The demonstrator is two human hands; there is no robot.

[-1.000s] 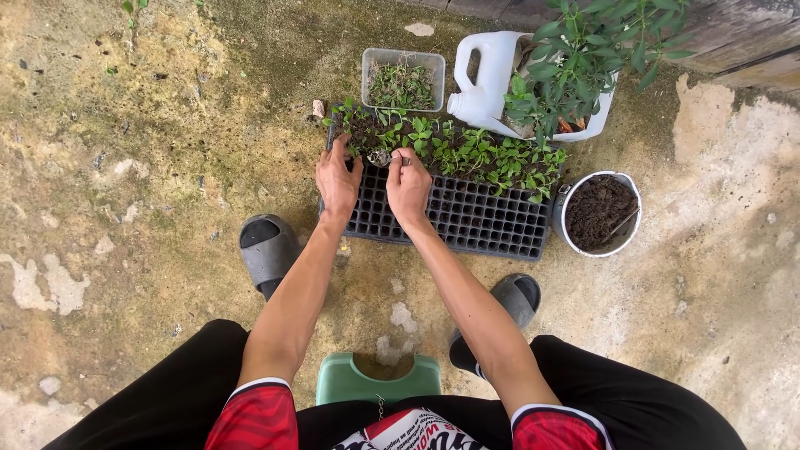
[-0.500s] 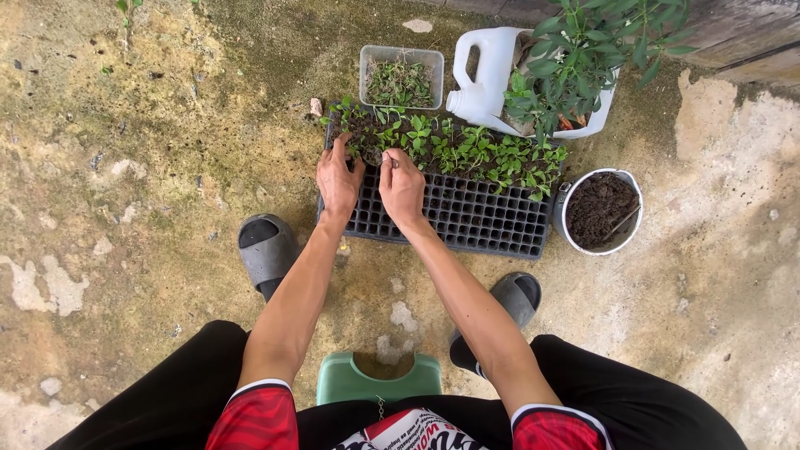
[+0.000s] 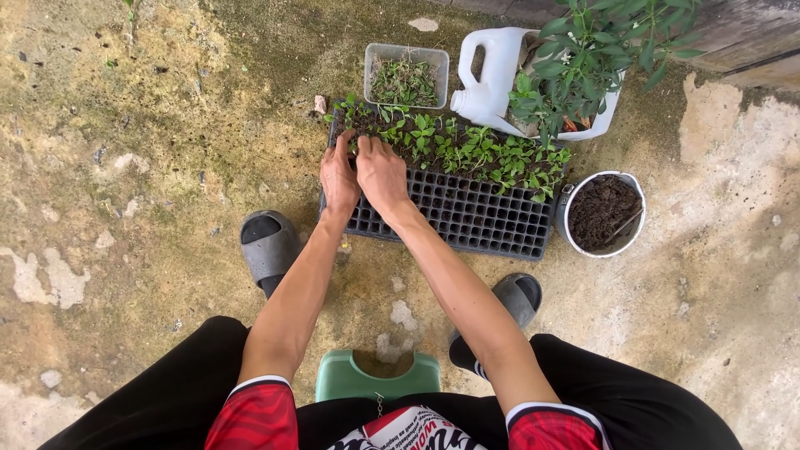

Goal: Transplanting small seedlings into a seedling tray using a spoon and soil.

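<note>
Seedling tray (image 3: 467,212) on ground, left hand (image 3: 339,179) and right hand (image 3: 382,173) side by side at its left end, fingertips pressed among seedlings (image 3: 467,150), grip hidden, soil bucket (image 3: 602,214) at right end.

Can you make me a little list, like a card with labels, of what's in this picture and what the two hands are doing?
Place: outdoors, on stained concrete ground
Left hand: resting on the black seedling tray, fingers in the planted cells
Right hand: beside the left, fingertips at the green seedlings
Tray: far rows planted, near rows unfilled
Right of tray: white bucket of dark soil
Behind tray: clear tub of seedlings, cut white jug with a leafy plant
Feet: grey slippers
Seat: green stool
</note>
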